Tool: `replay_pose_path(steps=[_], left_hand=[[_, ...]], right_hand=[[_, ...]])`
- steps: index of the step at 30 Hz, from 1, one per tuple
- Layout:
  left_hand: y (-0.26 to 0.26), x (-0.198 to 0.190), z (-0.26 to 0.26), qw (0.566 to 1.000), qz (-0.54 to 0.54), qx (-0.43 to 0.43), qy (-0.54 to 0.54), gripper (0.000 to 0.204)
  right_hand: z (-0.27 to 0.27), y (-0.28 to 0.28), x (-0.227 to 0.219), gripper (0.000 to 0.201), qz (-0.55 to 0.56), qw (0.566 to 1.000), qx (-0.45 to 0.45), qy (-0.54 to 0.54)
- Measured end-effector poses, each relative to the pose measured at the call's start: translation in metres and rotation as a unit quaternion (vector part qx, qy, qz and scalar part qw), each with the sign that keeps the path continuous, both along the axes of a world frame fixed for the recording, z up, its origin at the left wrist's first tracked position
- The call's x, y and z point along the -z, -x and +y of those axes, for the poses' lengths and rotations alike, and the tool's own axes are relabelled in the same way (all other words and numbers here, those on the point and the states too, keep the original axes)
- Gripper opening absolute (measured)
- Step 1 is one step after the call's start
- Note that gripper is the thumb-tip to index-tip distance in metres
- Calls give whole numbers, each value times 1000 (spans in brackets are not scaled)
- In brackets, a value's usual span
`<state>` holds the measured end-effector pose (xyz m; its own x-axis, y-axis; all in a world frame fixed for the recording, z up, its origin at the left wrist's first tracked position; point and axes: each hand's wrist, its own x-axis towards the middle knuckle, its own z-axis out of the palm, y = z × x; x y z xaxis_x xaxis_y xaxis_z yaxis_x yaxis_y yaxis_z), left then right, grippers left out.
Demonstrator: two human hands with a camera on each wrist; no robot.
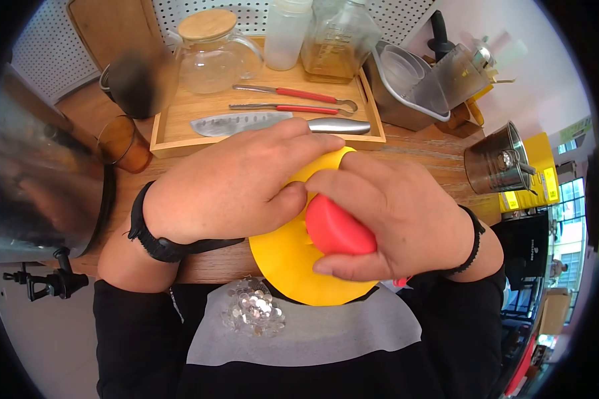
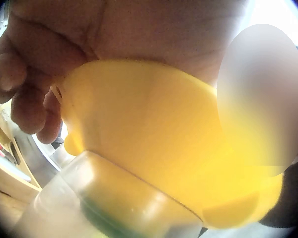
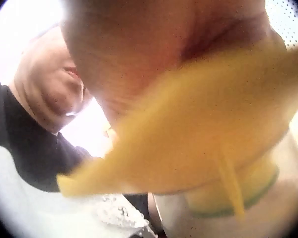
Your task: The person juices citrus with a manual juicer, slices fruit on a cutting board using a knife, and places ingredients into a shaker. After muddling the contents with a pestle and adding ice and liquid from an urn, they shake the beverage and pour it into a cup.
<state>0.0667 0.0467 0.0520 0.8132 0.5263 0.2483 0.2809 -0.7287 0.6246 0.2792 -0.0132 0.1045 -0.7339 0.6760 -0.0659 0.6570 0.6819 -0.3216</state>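
Note:
A flexible yellow disc-shaped lid (image 1: 293, 266) lies over a translucent container (image 2: 64, 198) whose rim shows in the left wrist view. My right hand (image 1: 406, 219) grips a smooth red rounded piece (image 1: 339, 229) on top of it, thumb along the near side. My left hand (image 1: 226, 179) grips the far left part of the lid, palm over it and thumb close to the red piece. In the left wrist view its fingers (image 2: 30, 109) bend down past the yellow rim. From below, the right wrist view shows the lid's underside (image 3: 203, 119) and a round green-edged part (image 3: 258, 183).
A wooden tray (image 1: 170, 126) holds a knife (image 1: 246, 122), two red-handled tools (image 1: 306, 94), a glass teapot (image 1: 209, 63) and bottles (image 1: 339, 43). Shiny clear discs (image 1: 256, 309) lie on a greyish sheet (image 1: 333, 332). A metal bucket (image 1: 492, 159) stands right, an amber glass (image 1: 125, 147) left.

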Motion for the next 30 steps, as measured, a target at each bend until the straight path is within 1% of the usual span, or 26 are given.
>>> replay_pose_path(steps=[3, 5, 6, 8, 11, 12, 14, 15, 17, 20, 21, 23, 24, 26, 27, 29, 30], left_hand=[[-1, -1, 0, 1000, -1, 0, 1, 58], [-1, -1, 0, 1000, -2, 6, -1, 58], [-1, 0, 1, 1000, -2, 4, -1, 58], [-1, 4, 2, 1000, -7, 3, 3, 57], [-1, 0, 0, 1000, -5, 2, 5, 56], [-1, 0, 0, 1000, -6, 2, 6, 56], [-1, 1, 0, 1000, 2, 1, 3, 57], [-1, 1, 0, 1000, 2, 1, 4, 57], [-1, 1, 1, 1000, -8, 4, -5, 57], [-1, 2, 0, 1000, -22, 5, -11, 57], [-1, 2, 0, 1000, -22, 5, -11, 57], [-1, 0, 0, 1000, -21, 7, 2, 56], [-1, 1, 1, 1000, -21, 5, 3, 56], [-2, 4, 4, 1000, -18, 20, 7, 55], [-1, 4, 3, 1000, -18, 20, 9, 55], [-2, 4, 2, 1000, -24, 9, -1, 56], [-2, 3, 2, 1000, -24, 10, -1, 56]], right_hand=[[5, -3, 3, 62, 14, 1000, 14, 5], [6, -4, 2, 59, 93, 994, -39, -28], [8, -6, 0, 59, 93, 994, -41, -28], [11, -11, -4, 57, 104, 982, -131, -87], [9, -14, 0, 59, 93, 983, -152, -52], [8, -13, -1, 59, 93, 983, -152, -51], [5, -8, -3, 58, 60, 992, -101, -53], [3, -5, -4, 58, 60, 992, -102, -53], [0, 0, -6, 60, 13, 999, -27, -19], [3, -4, 3, 65, 21, 999, -2, -31], [4, -5, 4, 65, 21, 999, -2, -31], [5, -5, 5, 61, 91, 995, -19, -46], [6, -5, 2, 61, 91, 995, -21, -45], [8, -5, -6, 59, 105, 988, -84, -73], [8, -7, -5, 59, 105, 988, -84, -71], [8, -9, -3, 60, 87, 989, -115, -15], [7, -9, -4, 60, 87, 989, -115, -15]])
